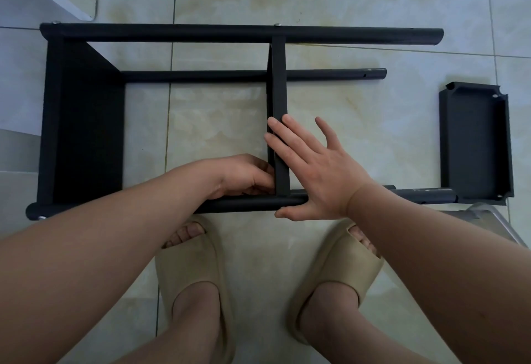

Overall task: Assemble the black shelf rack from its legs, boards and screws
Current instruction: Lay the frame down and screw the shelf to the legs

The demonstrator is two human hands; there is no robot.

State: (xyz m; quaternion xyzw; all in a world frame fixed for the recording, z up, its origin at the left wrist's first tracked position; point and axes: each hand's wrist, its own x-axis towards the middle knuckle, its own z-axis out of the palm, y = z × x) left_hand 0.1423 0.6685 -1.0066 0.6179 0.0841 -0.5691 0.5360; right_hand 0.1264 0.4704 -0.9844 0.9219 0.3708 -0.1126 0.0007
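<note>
The rack lies on its side under my hands. My right hand presses flat, fingers spread, on the middle board. My left hand curls where that board meets the near leg; I cannot tell what it holds. The rack looks stiff, light and smooth, so I'd hold it by the legs near the joints. No writing shows.

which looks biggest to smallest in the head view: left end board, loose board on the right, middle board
1. left end board
2. loose board, a little smaller in the picture
3. middle board, seen almost edge-on, so only a thin strip shows; its true size may match the others
</note>
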